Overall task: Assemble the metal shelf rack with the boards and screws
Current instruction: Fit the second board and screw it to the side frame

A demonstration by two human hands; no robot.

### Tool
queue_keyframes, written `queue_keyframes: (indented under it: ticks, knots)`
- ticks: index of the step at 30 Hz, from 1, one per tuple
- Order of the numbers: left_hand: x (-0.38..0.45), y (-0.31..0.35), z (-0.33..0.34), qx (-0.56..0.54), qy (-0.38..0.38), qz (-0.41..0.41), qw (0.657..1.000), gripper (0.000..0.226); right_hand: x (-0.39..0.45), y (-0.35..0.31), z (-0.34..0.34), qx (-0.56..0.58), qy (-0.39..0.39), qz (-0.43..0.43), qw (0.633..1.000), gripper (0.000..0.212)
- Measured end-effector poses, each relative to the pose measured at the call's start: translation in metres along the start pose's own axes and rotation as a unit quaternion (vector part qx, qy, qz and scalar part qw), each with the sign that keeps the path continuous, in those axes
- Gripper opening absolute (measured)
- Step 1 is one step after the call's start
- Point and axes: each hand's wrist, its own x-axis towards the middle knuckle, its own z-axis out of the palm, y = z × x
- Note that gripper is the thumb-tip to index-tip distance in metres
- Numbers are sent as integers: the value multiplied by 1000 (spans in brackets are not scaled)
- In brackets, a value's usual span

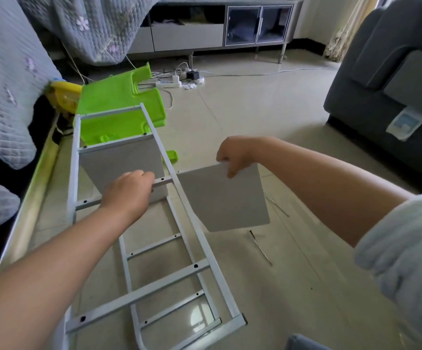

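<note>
Board point(223, 198) hangs below right hand point(233, 154) pinching its top edge; left hand point(126, 192) grips frame crossbar point(163, 182).

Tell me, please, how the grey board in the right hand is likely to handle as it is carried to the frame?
The grey board looks stiff: held by one edge in the right hand, it shows no sag. It is probably light, since a pinch of the fingers carries it. Its smooth face may slip in so small a grip.
</note>
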Motion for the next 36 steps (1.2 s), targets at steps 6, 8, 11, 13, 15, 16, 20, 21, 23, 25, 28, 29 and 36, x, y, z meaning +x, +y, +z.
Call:
queue_keyframes:
  ticks: [6, 8, 11, 13, 15, 16, 20, 21, 23, 25, 28, 29, 36]
  knots:
    - [4, -4, 0, -23, 13, 1, 1000, 21, -1, -25, 9, 108, 92, -34, 989, 49]
    - [7, -7, -3, -50, 18, -12, 999, 21, 1, -33, 16, 164, 126, -24, 978, 46]
    - [11, -16, -8, -54, 17, -14, 998, 21, 11, -49, 29, 266, 177, -4, 948, 29]
    - [13, -23, -11, 4, 10, 18, 1000, 21, 18, -59, 35, 313, 200, -4, 929, 30]
    - [13, -27, -9, 23, -9, 39, 999, 20, 24, -67, 39, 335, 217, -8, 917, 28]
    - [12, -28, -7, 18, -25, 42, 999, 19, 26, -69, 41, 344, 220, -8, 913, 29]
    - [5, -26, 2, 30, -48, 50, 997, 21, 29, -72, 53, 391, 224, -1, 893, 29]
    - [4, -25, 3, 36, -46, 54, 997, 21, 29, -71, 55, 394, 221, -1, 892, 31]
    - [3, -24, 3, 42, -43, 62, 996, 22, 28, -65, 58, 398, 207, 8, 894, 35]
    - [2, -23, 3, 46, -43, 65, 996, 23, 24, -54, 62, 393, 186, 27, 900, 34]
    - [0, -22, 4, 44, -42, 64, 996, 25, 17, -43, 67, 371, 134, 31, 919, 27]
    - [1, -22, 4, 42, -39, 64, 996, 25, 16, -42, 67, 369, 120, 26, 921, 26]
    - [8, -26, -4, 37, -53, 80, 995, 24, 18, -41, 70, 416, 128, 0, 900, 21]
